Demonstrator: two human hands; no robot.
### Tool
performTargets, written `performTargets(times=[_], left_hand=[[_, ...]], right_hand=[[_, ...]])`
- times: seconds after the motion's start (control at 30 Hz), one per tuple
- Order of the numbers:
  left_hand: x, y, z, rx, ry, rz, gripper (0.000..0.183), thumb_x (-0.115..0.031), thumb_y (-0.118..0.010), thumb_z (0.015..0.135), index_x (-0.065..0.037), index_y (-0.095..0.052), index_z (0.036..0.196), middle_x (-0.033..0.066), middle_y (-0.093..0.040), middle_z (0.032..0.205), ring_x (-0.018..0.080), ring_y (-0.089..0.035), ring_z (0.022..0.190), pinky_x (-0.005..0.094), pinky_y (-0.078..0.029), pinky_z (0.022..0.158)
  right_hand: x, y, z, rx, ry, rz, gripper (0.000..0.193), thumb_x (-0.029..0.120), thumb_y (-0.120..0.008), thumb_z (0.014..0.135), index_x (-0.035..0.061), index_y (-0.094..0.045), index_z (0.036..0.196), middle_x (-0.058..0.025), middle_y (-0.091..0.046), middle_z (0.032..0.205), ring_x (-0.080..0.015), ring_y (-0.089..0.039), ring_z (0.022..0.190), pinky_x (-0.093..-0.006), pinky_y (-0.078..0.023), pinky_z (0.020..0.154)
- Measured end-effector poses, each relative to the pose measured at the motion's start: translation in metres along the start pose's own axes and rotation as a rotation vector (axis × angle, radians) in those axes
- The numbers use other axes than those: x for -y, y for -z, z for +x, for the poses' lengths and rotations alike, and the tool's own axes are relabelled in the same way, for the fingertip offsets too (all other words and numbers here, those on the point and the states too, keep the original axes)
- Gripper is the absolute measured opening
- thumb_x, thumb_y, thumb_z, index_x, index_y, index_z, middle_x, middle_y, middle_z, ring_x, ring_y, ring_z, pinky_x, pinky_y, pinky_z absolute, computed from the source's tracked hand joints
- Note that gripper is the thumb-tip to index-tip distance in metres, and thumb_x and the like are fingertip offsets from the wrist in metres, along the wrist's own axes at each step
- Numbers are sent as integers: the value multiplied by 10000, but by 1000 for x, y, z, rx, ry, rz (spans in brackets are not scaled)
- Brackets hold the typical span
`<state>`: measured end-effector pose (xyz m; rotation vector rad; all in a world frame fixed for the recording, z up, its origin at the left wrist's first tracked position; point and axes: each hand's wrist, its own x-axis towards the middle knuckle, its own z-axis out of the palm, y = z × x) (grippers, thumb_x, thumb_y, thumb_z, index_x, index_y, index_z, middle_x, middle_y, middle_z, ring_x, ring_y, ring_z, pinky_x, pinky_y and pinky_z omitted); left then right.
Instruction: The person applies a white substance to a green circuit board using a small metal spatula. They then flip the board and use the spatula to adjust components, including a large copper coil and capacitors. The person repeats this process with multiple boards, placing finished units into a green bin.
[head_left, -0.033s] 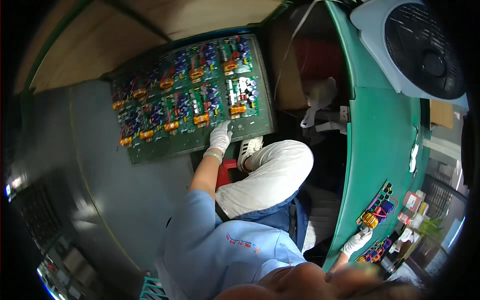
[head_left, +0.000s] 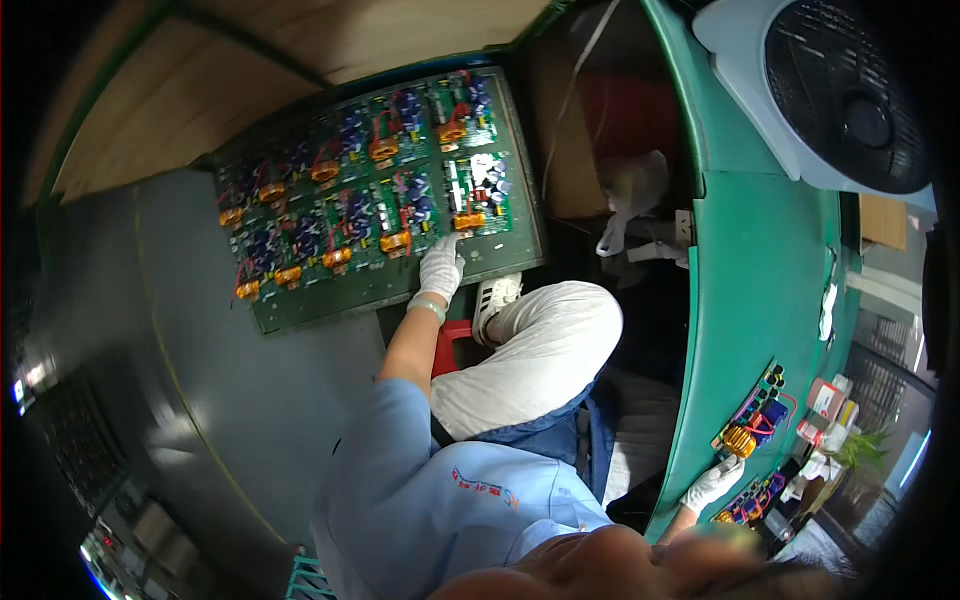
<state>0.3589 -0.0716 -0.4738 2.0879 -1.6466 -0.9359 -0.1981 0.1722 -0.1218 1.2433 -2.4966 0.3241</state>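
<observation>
My left hand (head_left: 441,268), in a white glove, reaches over the near edge of a dark green tray (head_left: 380,292). Its fingers are stretched out, the tips at the lower corner of a circuit board (head_left: 490,190) with white parts and an orange coil; whether they touch it is unclear. On the green bench at right, my gloved right hand (head_left: 712,484) has its fingertips closed at the lower end of another circuit board (head_left: 756,415), beside its copper-coloured coil. The undersides of those fingers are hidden.
Several more circuit boards (head_left: 400,215) stand in two rows on the tray. A fan (head_left: 850,100) sits at the bench's (head_left: 765,260) far end. Another board (head_left: 750,500), small boxes (head_left: 826,400) and a plant (head_left: 862,450) are near my right hand. A red stool (head_left: 452,350) shows by my leg.
My left fingertips have come slightly nearer the circuit board with white parts. The view has shifted a little. The right hand and its board look unchanged.
</observation>
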Motion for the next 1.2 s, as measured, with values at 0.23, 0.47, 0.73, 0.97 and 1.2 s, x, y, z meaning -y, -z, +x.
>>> performTargets(times=[0.23, 0.47, 0.73, 0.97, 1.2], left_hand=[[-23, -39, 76, 23, 125, 266, 334, -88, -513, 890, -74, -546, 1222, 177, -585, 1159, 356, -638, 968, 438, -530, 821], [-31, -44, 117, 279, 120, 486, 241, -187, -637, 834, -86, -624, 1052, 167, -642, 1039, 324, -662, 953, 428, -549, 792], [-90, -62, 95, 188, 128, 201, 510, -444, -745, 735, -17, -608, 977, 221, -645, 991, 354, -660, 897, 451, -540, 756], [-162, -111, 115, -356, 486, -76, 581, -507, -693, 796, 13, -564, 1020, 220, -634, 994, 378, -656, 906, 459, -528, 789], [-127, -124, 163, -194, 596, -257, 656, -452, -726, 793, 50, -560, 1182, 250, -601, 1182, 380, -625, 1022, 427, -501, 877]], right_hand=[[-19, 7, -16, 71, -37, -65, 294, 75, -455, 1010, -62, -478, 1269, -208, -584, 1121, -291, -595, 962, -351, -482, 870], [-35, 4, -27, 118, -245, 132, 308, 132, -394, 1037, -24, -444, 1298, -127, -547, 1131, -209, -553, 1014, -330, -477, 894], [-35, 1, -11, 143, -307, 333, 335, 208, -392, 1038, 7, -450, 1300, -94, -507, 1203, -186, -489, 1130, -359, -378, 1027], [-31, 8, -26, 123, -273, 238, 360, 274, -393, 1032, 15, -464, 1271, -90, -531, 1142, -200, -514, 1090, -359, -435, 957], [-59, 0, -28, 89, -187, 444, 406, 333, -429, 1016, 6, -455, 1254, -108, -535, 1164, -222, -538, 1042, -378, -462, 905]])
